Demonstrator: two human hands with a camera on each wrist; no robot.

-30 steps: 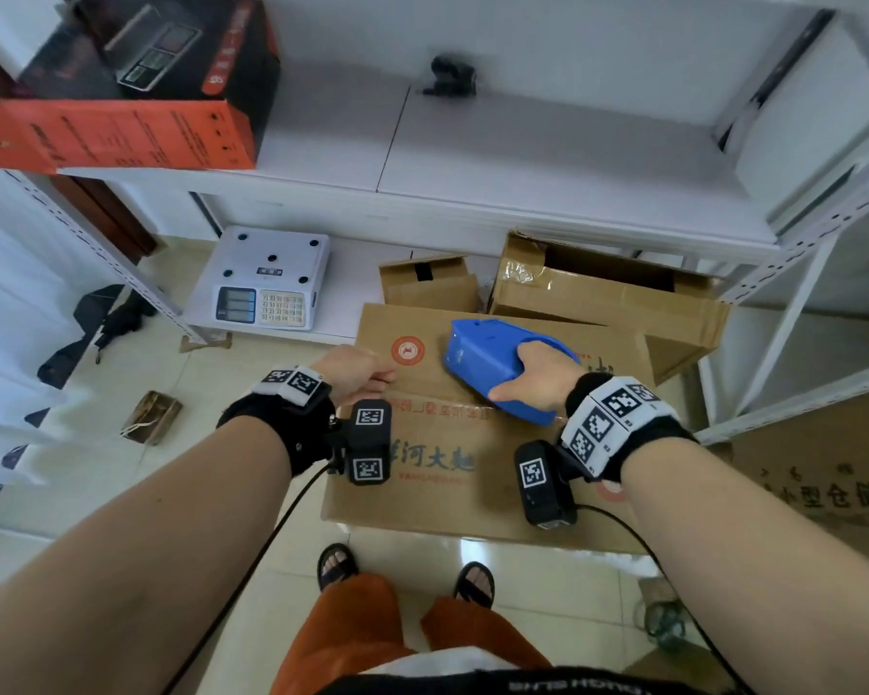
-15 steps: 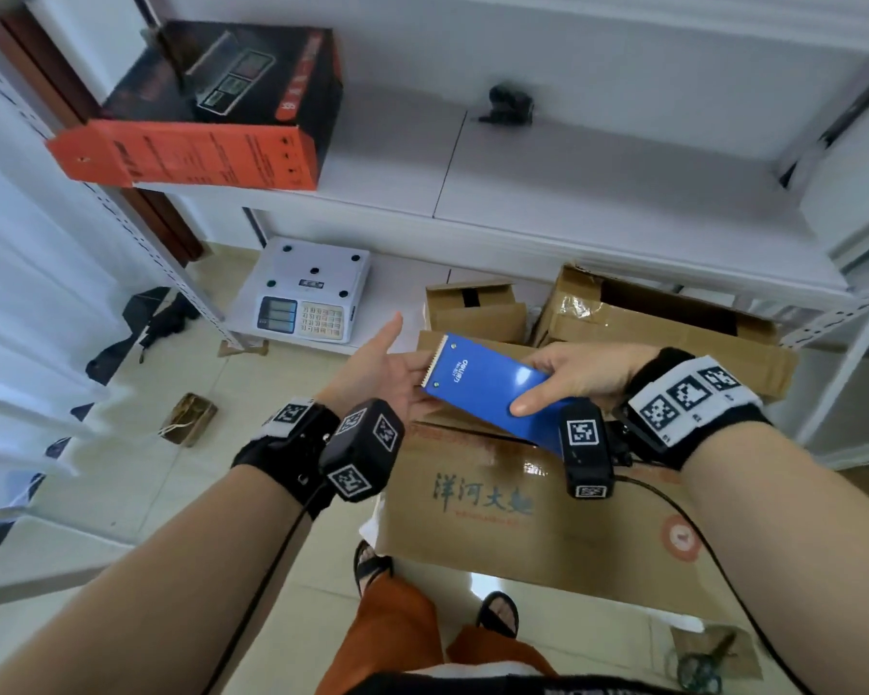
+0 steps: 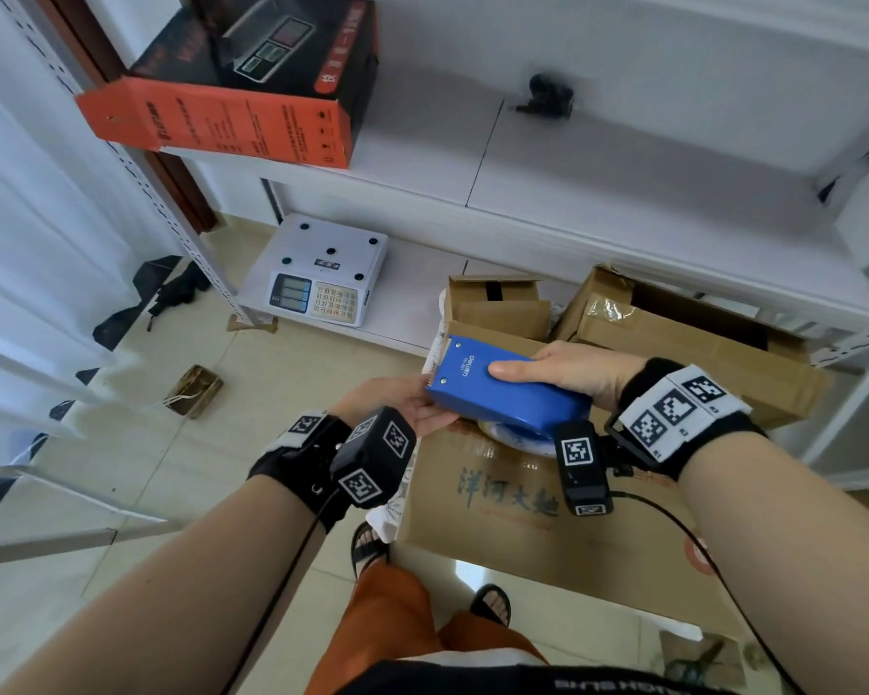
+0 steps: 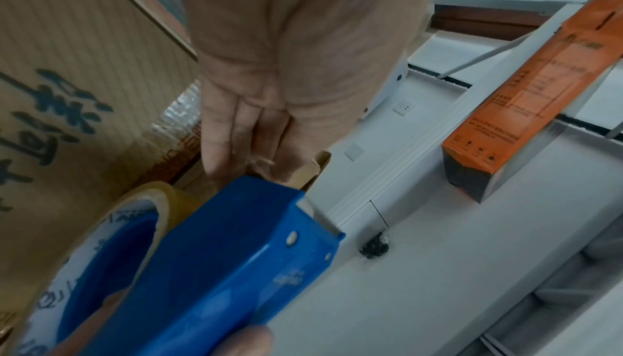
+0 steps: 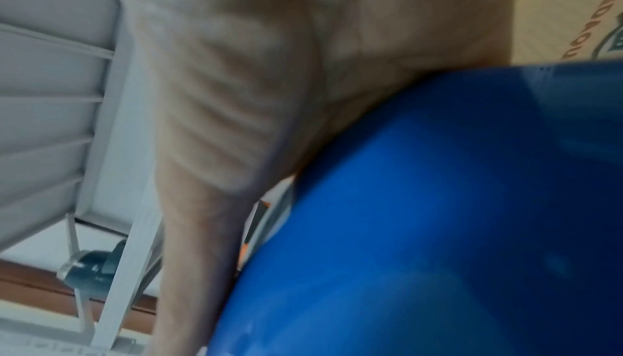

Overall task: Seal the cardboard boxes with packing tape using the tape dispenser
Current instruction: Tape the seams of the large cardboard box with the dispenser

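My right hand (image 3: pixel 563 366) grips a blue tape dispenser (image 3: pixel 502 393) and holds it in the air above the big brown cardboard box (image 3: pixel 523 519) with blue printed characters. The dispenser's toothed front end points left and away from me. A roll of clear tape (image 4: pixel 134 210) sits in its underside. My left hand (image 3: pixel 402 398) reaches in palm up, its fingers (image 4: pixel 229 132) straight and touching beneath the dispenser's front end (image 4: pixel 219 268); the fingertips are hidden behind it. The right wrist view is filled by the dispenser's blue body (image 5: pixel 438 215) against my palm (image 5: pixel 253 69).
A white scale (image 3: pixel 317 270), a small closed box (image 3: pixel 497 303) and an open box (image 3: pixel 683 338) stand on the low shelf behind. An orange and black box (image 3: pixel 232 107) lies on the upper shelf (image 3: pixel 623 158). My sandalled feet stand by the big box; scissors (image 3: pixel 693 659) lie on the floor.
The dispenser has been lifted off the box top and turned flat side up. My left hand left the box and came in under the dispenser's front end.
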